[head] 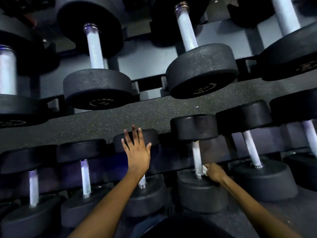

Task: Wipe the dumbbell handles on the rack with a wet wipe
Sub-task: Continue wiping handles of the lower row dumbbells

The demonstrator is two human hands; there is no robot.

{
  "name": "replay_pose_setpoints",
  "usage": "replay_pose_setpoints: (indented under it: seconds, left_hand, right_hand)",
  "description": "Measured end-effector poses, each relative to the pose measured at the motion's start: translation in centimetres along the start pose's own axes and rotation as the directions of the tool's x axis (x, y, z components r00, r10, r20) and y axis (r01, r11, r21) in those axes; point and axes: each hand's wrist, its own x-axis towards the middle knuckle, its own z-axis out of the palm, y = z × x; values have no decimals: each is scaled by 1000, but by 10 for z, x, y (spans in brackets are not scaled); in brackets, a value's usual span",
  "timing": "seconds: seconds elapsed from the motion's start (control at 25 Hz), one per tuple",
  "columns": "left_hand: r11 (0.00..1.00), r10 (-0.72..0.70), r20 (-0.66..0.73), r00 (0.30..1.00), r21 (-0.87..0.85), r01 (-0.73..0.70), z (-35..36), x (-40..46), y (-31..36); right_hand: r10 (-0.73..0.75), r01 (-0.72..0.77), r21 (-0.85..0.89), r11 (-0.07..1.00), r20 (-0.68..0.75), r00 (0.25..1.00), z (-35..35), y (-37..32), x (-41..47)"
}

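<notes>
A two-tier dumbbell rack (151,59) fills the view from above, its grey frame carrying rows of black round-headed dumbbells with pale knurled handles. A strip of speckled rubber floor (137,115) shows between the upper and lower tiers. On the upper tier, two large dumbbells sit side by side, one left of centre (96,86) and one right of centre (200,69), with more cut off at both edges. The lower tier holds a closer-packed row of smaller dumbbells, their handles running away from the camera.

The person's left hand (137,148) lies flat on the far head of a lower-tier dumbbell (145,196) near the middle, fingers (127,140) straight and spread wide, gripping nothing; the forearm hides most of that dumbbell's handle. Just to the right, the right hand (214,172) reaches to the neighbouring dumbbell (202,191), its fingers curled around a crumpled white wet wipe (205,169). The wipe is pressed against the right side of that dumbbell's handle (196,157), low down, close to the near head and its chrome collar. The rest of the handle stands bare above the wipe.
</notes>
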Motion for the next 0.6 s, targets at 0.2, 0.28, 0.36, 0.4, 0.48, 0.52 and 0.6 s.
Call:
replay_pose_setpoints:
  seconds: [0.2,0.28,0.36,0.4,0.48,0.52,0.6]
  left_hand:
    - [1000,9,-14,1000,-20,-9,-1,-2,-1]
    - [1000,1,-3,1000,-23,-2,-2,-1,0]
    - [1000,6,-6,1000,-16,-6,-4,1,0]
    - [1000,8,-9,1000,-27,-9,-3,2,0]
    - [999,21,-2,1000,-46,-22,-2,3,-1]
    - [998,26,-7,1000,-53,-27,-1,2,-2]
    - [996,29,2,1000,-80,-29,0,1,-3]
  right_hand:
    - [41,-42,7,999,82,996,-5,-9,3]
    - [-8,11,-102,995,30,1000,-4,-6,-3]
    - [-41,41,-229,972,8,999,-3,-3,-10]
    - [-55,59,-245,968,21,998,-2,-3,-12]
    - [-60,71,-201,977,59,996,-2,-5,-9]
    - [-70,75,-178,981,36,997,1,-5,-9]
    - [-53,45,-156,987,-47,997,7,-1,-15]
